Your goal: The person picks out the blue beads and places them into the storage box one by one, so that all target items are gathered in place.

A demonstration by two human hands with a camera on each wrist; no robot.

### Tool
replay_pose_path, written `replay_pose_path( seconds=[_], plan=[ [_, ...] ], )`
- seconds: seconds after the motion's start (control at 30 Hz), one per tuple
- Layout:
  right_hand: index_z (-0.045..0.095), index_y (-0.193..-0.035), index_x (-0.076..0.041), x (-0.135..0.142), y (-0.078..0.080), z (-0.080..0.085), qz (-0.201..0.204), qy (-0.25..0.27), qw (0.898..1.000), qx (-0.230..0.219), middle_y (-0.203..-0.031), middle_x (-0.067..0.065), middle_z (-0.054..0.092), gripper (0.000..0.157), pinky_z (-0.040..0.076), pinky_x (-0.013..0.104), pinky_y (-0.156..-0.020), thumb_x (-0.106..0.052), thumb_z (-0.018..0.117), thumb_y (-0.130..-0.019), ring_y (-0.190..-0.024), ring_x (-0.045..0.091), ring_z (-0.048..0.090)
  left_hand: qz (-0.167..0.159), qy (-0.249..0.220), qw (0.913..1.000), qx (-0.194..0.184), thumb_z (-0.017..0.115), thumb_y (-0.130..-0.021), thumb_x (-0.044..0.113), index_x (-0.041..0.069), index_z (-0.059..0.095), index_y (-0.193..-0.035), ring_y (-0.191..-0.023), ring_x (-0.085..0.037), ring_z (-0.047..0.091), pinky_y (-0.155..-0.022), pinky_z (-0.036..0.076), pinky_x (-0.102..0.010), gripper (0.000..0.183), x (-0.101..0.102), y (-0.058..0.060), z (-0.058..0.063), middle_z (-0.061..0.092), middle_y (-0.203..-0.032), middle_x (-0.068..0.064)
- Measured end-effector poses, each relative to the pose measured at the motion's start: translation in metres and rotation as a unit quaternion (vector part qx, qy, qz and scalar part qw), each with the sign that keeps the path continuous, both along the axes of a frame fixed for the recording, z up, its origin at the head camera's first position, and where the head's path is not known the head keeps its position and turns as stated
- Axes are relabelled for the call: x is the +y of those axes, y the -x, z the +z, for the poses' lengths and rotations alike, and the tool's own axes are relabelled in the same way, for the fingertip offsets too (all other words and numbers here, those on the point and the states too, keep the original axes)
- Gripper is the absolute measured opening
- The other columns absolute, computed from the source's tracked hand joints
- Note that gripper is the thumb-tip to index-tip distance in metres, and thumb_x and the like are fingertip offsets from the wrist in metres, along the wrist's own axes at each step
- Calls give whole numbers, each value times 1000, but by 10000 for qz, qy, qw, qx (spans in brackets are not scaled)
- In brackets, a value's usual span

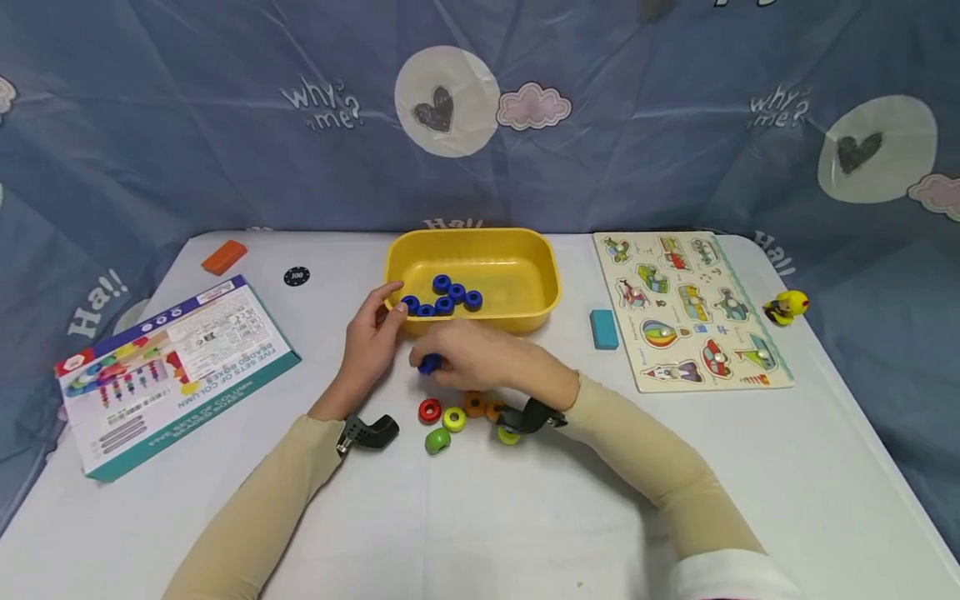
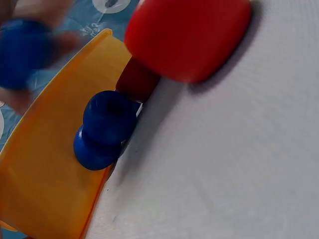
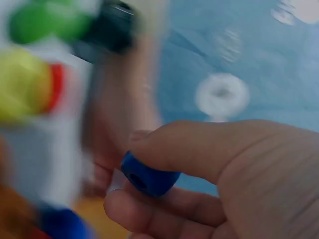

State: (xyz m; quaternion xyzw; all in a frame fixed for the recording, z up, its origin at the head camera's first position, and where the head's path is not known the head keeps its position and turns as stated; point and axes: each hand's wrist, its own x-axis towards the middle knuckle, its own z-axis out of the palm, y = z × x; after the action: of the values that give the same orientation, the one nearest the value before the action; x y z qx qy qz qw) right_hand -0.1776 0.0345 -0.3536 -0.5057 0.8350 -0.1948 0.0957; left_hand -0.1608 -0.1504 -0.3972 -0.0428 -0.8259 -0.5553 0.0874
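My right hand (image 1: 480,354) pinches a blue bead (image 3: 149,174) between thumb and fingers, just in front of the yellow basin (image 1: 543,321). Fingers of my left hand (image 1: 369,337) lie against the basin's front left corner, with the thumb by the rim. Inside the basin, several blue beads (image 1: 444,306) are gathered at the near left side. Loose beads lie on the table below my hands: a red bead (image 1: 430,411), a yellow bead (image 1: 453,419), a green bead (image 1: 438,441) and orange beads (image 1: 474,404). Another yellow-green bead (image 1: 508,438) is partly hidden by the right wrist strap.
At the left lies a bead-set box (image 1: 180,375), with an orange block (image 1: 223,257) and a black chip (image 1: 297,276) behind it. On the right are a teal block (image 1: 603,329), a wooden picture puzzle (image 1: 690,312) and a small yellow toy figure (image 1: 786,308).
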Motion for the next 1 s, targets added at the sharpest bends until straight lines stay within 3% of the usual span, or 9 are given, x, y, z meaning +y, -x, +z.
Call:
replay_pose_path(
  seconds=[0.1,0.17,0.27,0.37,0.43,0.6,0.83,1.0],
  plan=[
    [69,-100,-10,13,22,23,-768,572,9952,-224,-96,2,70,15,51,24,-71,-15,71,-86,-76,14,59,-7,-19,10000,-4,47,-101,12,1,47,-139,-135,-36,46,-109,42,-47,40,0,1,-2,43,-149,-19],
    [68,-94,-10,22,40,26,-1457,857,9853,-240,-93,2,69,12,51,25,-70,-16,73,-85,-75,16,59,-6,-10,10000,-22,47,-101,13,1,47,-140,-135,-35,46,-109,42,-47,40,0,2,-4,43,-149,-18],
    [67,-89,-10,33,64,17,-2317,915,9680,-291,-90,4,69,12,50,28,-74,-17,75,-84,-78,18,59,-34,-35,10000,-83,47,-102,15,3,46,-141,-135,-33,47,-109,42,-47,41,-2,7,-17,42,-150,-15],
    [70,-87,-8,39,81,-2,-2719,724,9591,-321,-90,6,72,13,50,31,-78,-18,77,-82,-81,19,60,-12,6,10000,-41,48,-102,19,8,47,-141,-133,-29,49,-108,44,-46,41,-5,14,-30,44,-150,-11],
    [71,-88,-8,40,87,-12,-2860,659,9549,-459,-91,6,72,13,51,32,-78,-17,77,-82,-81,20,61,11,14,10000,28,48,-102,21,12,48,-141,-132,-26,50,-107,44,-44,40,-7,17,-36,45,-149,-8],
    [75,-97,-5,40,97,-23,-3068,635,9477,-615,-100,9,74,13,54,34,-83,-10,70,-86,-92,22,66,-35,16,9998,201,48,-102,24,12,49,-140,-134,-25,48,-108,43,-45,40,-9,20,-36,45,-149,-7],
    [73,-113,-5,37,99,-26,-2749,39,9580,-819,-113,10,72,23,53,37,-96,-12,64,-92,-108,23,66,-42,19,9998,171,48,-102,23,12,48,-141,-136,-27,46,-110,42,-46,40,-11,20,-36,44,-150,-8],
    [71,-115,-4,38,96,-25,-2700,273,9589,-826,-114,11,72,26,54,35,-93,-11,63,-92,-102,23,67,22,57,10000,60,48,-102,23,14,48,-141,-136,-25,46,-110,42,-45,40,-11,18,-38,44,-150,-6]
  ],
)
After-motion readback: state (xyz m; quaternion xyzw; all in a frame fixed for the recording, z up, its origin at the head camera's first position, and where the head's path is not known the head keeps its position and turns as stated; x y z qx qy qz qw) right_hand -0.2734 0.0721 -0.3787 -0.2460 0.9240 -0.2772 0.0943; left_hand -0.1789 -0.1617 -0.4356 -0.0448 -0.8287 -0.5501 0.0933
